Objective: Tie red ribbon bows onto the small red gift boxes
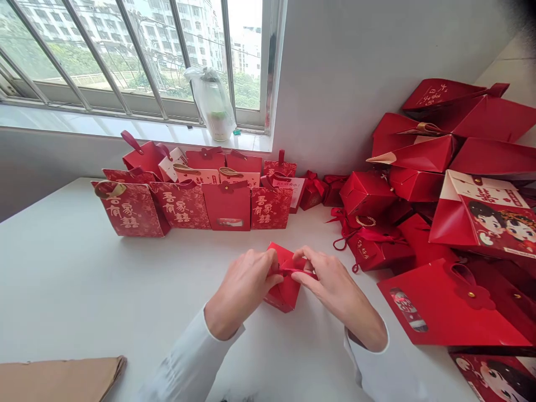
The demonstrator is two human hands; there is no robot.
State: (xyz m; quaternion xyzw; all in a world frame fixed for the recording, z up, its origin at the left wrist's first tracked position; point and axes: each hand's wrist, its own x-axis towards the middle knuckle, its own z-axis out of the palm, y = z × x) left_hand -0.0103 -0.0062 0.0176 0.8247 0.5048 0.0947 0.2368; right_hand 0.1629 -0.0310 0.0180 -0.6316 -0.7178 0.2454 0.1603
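Note:
A small red gift box (288, 297) stands on the white table in front of me, with a red ribbon (288, 269) across its top. My left hand (250, 274) is closed at the left side of the ribbon, thumb and fingers pinching it. On the other side my right hand (324, 273) pinches the ribbon between thumb and curled fingers. Both hands partly cover the box top, so the exact shape of the knot or bow is hidden.
Rows of red gift bags (228, 206) stand at the back by the wall. A heap of red boxes and bags (402, 240) fills the right side. Brown cardboard (58, 379) lies front left. A plastic-wrapped cup (215, 106) stands on the windowsill (138, 128).

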